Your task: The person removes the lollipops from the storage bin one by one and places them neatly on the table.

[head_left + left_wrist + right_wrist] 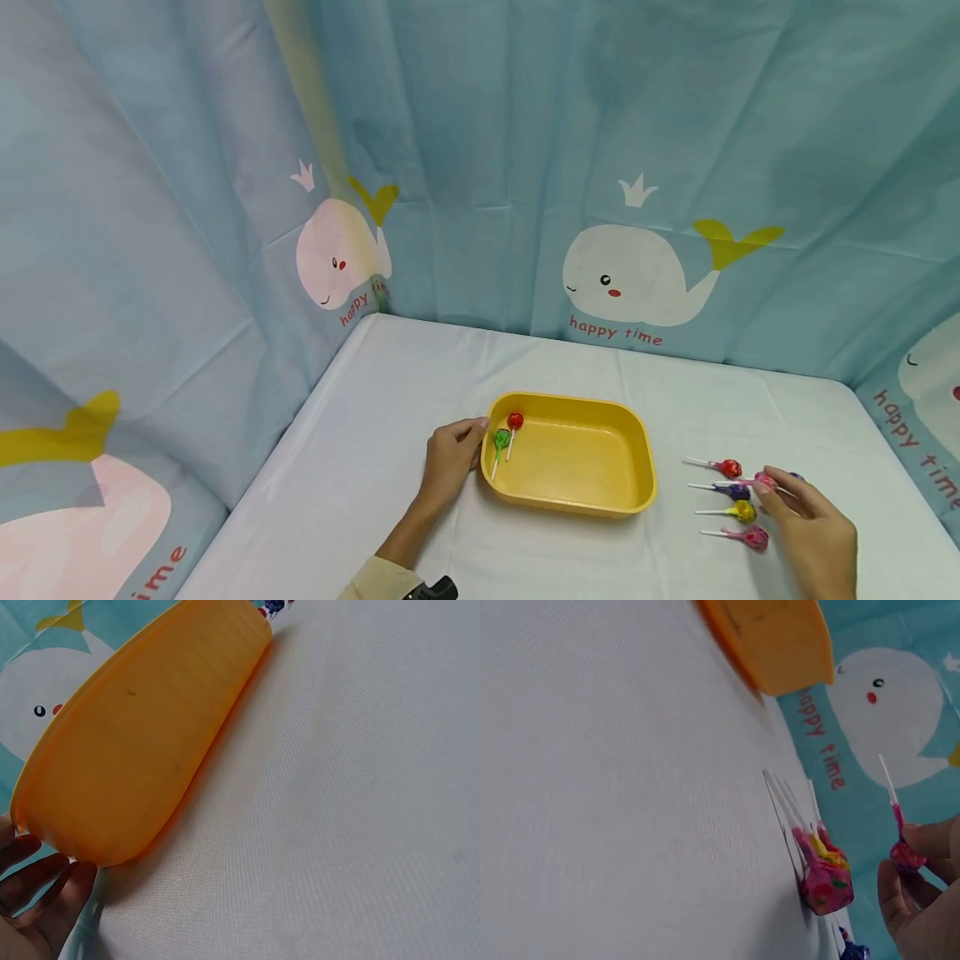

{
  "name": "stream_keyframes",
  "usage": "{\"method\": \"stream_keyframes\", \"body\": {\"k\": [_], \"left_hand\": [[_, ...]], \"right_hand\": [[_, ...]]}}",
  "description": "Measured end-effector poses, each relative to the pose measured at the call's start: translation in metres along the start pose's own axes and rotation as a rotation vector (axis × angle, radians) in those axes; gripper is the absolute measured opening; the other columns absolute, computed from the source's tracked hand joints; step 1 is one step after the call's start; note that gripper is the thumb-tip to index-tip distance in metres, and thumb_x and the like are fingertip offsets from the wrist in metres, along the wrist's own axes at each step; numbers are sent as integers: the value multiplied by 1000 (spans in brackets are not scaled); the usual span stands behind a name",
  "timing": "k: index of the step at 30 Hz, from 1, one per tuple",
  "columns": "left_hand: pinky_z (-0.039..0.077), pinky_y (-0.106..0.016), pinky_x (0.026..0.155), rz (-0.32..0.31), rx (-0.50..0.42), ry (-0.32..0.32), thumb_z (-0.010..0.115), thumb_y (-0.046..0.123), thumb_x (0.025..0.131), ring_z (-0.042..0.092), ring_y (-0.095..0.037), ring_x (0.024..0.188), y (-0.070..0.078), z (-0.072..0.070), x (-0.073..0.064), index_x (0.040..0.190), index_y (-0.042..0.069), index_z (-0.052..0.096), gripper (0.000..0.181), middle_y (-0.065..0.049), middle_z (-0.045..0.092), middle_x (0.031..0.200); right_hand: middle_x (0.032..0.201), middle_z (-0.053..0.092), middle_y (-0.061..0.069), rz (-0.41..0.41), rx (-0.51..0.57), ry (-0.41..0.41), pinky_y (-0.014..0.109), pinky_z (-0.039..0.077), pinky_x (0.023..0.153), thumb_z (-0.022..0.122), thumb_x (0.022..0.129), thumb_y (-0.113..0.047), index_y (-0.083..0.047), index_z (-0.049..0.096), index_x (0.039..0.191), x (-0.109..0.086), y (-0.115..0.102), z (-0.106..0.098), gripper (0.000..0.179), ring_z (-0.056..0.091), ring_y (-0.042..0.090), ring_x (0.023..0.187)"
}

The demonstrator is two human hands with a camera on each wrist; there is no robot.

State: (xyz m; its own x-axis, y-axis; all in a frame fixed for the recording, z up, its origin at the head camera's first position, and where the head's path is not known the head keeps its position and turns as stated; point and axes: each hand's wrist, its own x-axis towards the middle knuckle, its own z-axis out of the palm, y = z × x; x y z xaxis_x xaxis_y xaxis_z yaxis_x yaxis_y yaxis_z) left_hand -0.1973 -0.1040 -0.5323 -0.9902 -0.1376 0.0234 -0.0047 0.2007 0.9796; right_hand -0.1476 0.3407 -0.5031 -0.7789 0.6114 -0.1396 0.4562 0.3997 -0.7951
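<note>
With thumb and fingers, my left hand [450, 458] grips the left end of a yellow plastic tray [577, 467]. Inside the tray lie a red lollipop [515, 421] and a green lollipop [502, 438]. My right hand [813, 525] pinches a pink lollipop [906, 856] by its wrapped head, stick pointing left in the head view, above a row of lollipops on the table. That row has a red one [729, 468], a purple one [738, 492], a yellow one [744, 511] and a pink one [754, 538]. Another dark blue one [798, 477] is mostly hidden behind the right hand.
A white cloth [405, 375] covers the table. Blue curtains [465, 167] with whale prints hang at the back and sides. Between the tray and the lollipop row runs a strip of cloth. A dark band or device [433, 588] is on the left wrist.
</note>
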Motion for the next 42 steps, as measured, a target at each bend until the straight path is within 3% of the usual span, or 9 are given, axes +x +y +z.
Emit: {"method": "stream_keyframes", "body": {"k": [6,11,14,18,26,30,34,37,42], "left_hand": [[48,-16,54,5,8,-4,71,35,104,54,-6,57,0,0,1,121,8,81,33,-3,62,70],[50,-16,55,10,9,-8,71,36,104,55,-7,58,0,0,0,122,7,80,36,-5,66,74],[50,-16,55,9,19,-5,70,36,104,55,-6,57,-1,0,0,122,8,80,35,-4,66,74],[47,-16,53,11,25,-2,70,36,105,52,-5,55,0,0,0,121,10,81,32,1,62,69],[45,-16,52,4,25,2,70,34,105,50,-6,54,1,0,0,119,11,82,29,2,58,64],[48,-16,53,6,30,4,70,35,104,53,-5,56,0,0,0,120,11,82,30,2,60,66],[49,-16,54,12,19,4,70,35,104,54,-5,57,0,0,0,120,9,81,32,-1,62,69],[50,-16,55,13,13,2,70,35,104,55,-6,58,0,0,0,121,8,81,33,-4,67,74],[49,-16,54,8,6,-4,71,34,104,55,-5,58,0,0,0,121,8,81,33,-6,67,74]], "right_hand": [[102,70,-23,66,28,16,12,53,70,68,105,-38,-13,62,150,8,11,-7,52,60,-14,66],[87,64,-32,74,32,19,11,49,56,70,105,-36,-9,63,148,15,18,-12,52,59,-12,63],[101,79,-7,66,3,19,12,50,55,70,105,-34,-6,62,148,17,21,-14,52,57,-12,61],[131,72,22,86,-25,25,14,50,54,68,106,-32,-7,61,149,20,26,-15,51,55,-9,60],[137,65,28,90,-64,50,16,45,50,70,105,-25,-3,61,148,32,40,-20,49,51,-9,57],[131,69,28,83,-114,50,21,43,58,71,105,-25,-2,63,145,35,42,-25,47,48,-9,59],[131,68,29,78,-141,33,45,53,87,70,105,-26,0,62,144,40,48,-26,48,69,25,94],[136,63,31,79,-139,21,65,45,105,68,106,-24,2,60,145,42,51,-25,47,57,50,125],[143,57,32,86,-142,16,67,42,111,65,108,-23,3,58,146,44,52,-24,46,52,52,130]]}}
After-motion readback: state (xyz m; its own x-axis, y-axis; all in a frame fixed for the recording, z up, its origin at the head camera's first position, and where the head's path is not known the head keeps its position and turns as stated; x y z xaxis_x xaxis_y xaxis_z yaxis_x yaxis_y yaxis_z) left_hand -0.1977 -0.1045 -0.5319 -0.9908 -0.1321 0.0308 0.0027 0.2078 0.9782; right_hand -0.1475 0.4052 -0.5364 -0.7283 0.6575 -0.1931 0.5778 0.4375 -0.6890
